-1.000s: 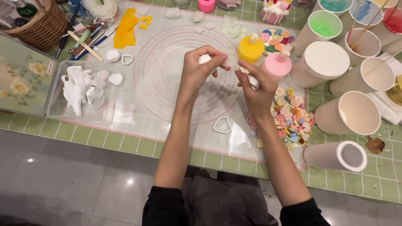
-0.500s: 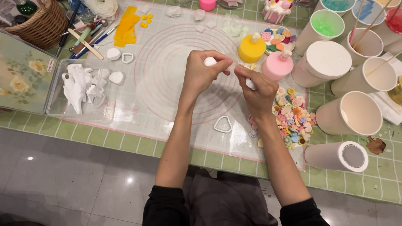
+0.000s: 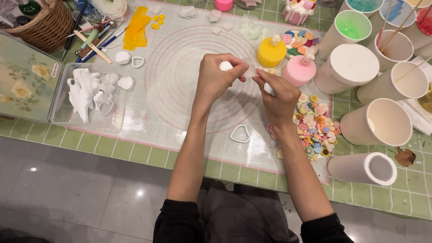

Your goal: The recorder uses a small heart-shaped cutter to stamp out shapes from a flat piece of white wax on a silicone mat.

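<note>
My left hand [image 3: 218, 78] is closed around a small white lump of clay [image 3: 225, 65], which shows between thumb and forefinger. My right hand [image 3: 278, 93] pinches another white bit of clay [image 3: 268, 88]; its fingertips meet the left hand's above the translucent mat with pink rings [image 3: 180, 96]. A thin clear film [image 3: 249, 65] seems stretched between the two hands. A white petal-shaped cutter [image 3: 240, 133] lies on the mat below the hands.
Yellow [image 3: 271, 51] and pink [image 3: 299, 70] clay domes and a heap of small coloured flowers [image 3: 315, 128] lie right of my hands. Several white paper cups [image 3: 378, 121] crowd the right side. A clear box of white shapes [image 3: 87, 94] and a basket [image 3: 38, 24] are left.
Both hands have stayed over the mat's middle and drawn slightly closer; the white lump has shifted in my left hand's fingers.
</note>
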